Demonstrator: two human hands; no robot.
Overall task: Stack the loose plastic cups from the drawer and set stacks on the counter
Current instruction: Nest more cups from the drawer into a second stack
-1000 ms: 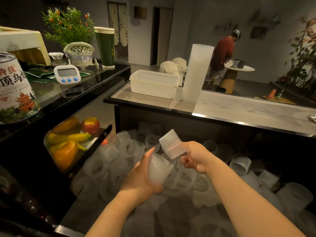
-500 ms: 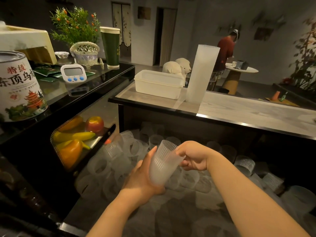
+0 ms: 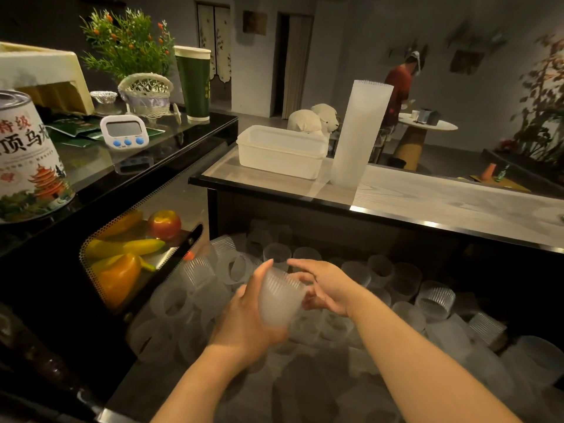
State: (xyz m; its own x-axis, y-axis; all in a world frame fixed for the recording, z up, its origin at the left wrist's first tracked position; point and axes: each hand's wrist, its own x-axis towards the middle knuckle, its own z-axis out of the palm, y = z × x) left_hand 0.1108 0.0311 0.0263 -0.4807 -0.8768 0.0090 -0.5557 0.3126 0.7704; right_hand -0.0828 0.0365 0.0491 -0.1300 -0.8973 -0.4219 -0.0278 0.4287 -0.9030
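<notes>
My left hand (image 3: 244, 319) grips a short stack of translucent ribbed plastic cups (image 3: 279, 300), tilted with its mouth toward the right. My right hand (image 3: 325, 288) is at the mouth of that stack, fingers spread and relaxed, touching the rim; no separate cup shows in it. Below both hands the open drawer (image 3: 476, 361) is filled with several loose clear cups (image 3: 433, 300) lying at all angles. A tall stack of cups (image 3: 360, 135) stands upright on the pale counter (image 3: 442, 203) behind the drawer.
A white plastic tub (image 3: 280, 151) sits on the counter left of the tall stack. On the left, a black glass counter holds a timer (image 3: 124, 134), a tea tin (image 3: 27, 160) and a green cup (image 3: 193, 83); fruit (image 3: 122, 254) lies below. A person stands far behind.
The cup my right hand held has gone into the stack in my left hand. My right hand's fingers have let go and spread at the rim.
</notes>
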